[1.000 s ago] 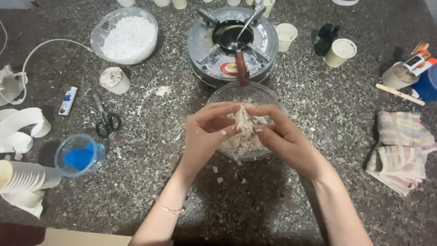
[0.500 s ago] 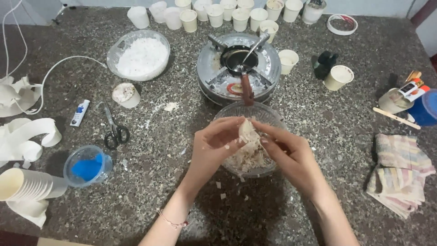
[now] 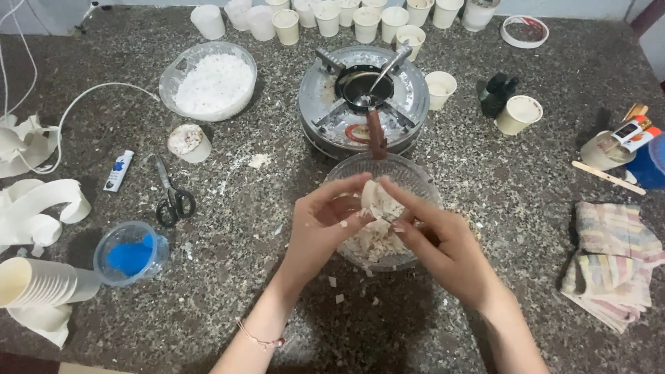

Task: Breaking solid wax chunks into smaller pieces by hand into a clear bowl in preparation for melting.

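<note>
My left hand [image 3: 320, 225] and my right hand [image 3: 436, 239] meet over a clear glass bowl [image 3: 409, 173] in the middle of the speckled stone counter. Between their fingertips they pinch a pale, off-white waxy chunk [image 3: 375, 197]. The bowl below holds more pale flakes [image 3: 370, 242]. Small crumbs lie on the counter in front of the bowl [image 3: 337, 291]. A thin bracelet sits on my left wrist.
Behind the bowl stands a round metal burner [image 3: 360, 97] with a small pan and spoon. A bowl of white granules [image 3: 206, 79], scissors [image 3: 170, 194], a blue-filled cup [image 3: 129, 253], stacked paper cups [image 3: 38, 280], a folded striped cloth [image 3: 613, 260] and a row of cups [image 3: 325, 17] surround it.
Both hands stay over the bowl, working the pale chunk; the fingers have shifted slightly on it. The view has tilted, showing more of the counter's far edge.
</note>
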